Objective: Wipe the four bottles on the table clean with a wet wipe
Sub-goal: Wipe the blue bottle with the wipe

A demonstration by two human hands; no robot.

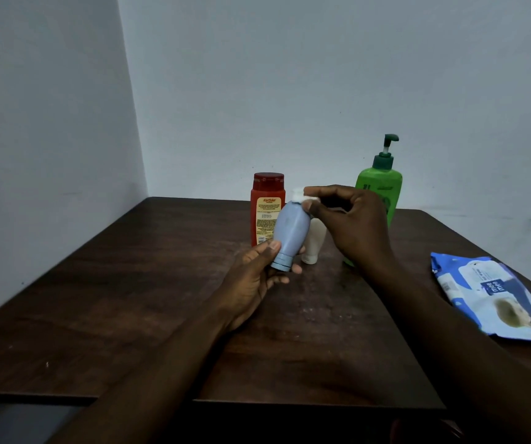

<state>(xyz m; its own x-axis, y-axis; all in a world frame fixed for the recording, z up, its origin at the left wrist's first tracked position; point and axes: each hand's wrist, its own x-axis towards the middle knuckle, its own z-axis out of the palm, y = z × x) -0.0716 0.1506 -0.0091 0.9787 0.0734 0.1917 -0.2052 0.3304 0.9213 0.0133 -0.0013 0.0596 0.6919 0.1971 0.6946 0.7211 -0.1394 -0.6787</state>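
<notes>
Our left hand [254, 277] grips the blue bottle [289, 232] by its cap. Our right hand [353, 225] pinches the wet wipe [302, 195] against its upper end. Behind both hands stand the red bottle [264, 206], white bottle [313, 241] and green bottle [382, 187].

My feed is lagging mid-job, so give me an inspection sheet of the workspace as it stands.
Surface: dark wooden table.
Job's things: blue bottle held tilted, cap-down; red bottle, white bottle and green pump bottle standing behind it; wet wipe at the blue bottle's upper end.
Clutter: wipes pack lying at the right.
Hands: left hand grips the blue bottle; right hand pinches the wet wipe.
Cables: nothing seen.
Surroundings: bare pale walls meeting in a corner.
</notes>
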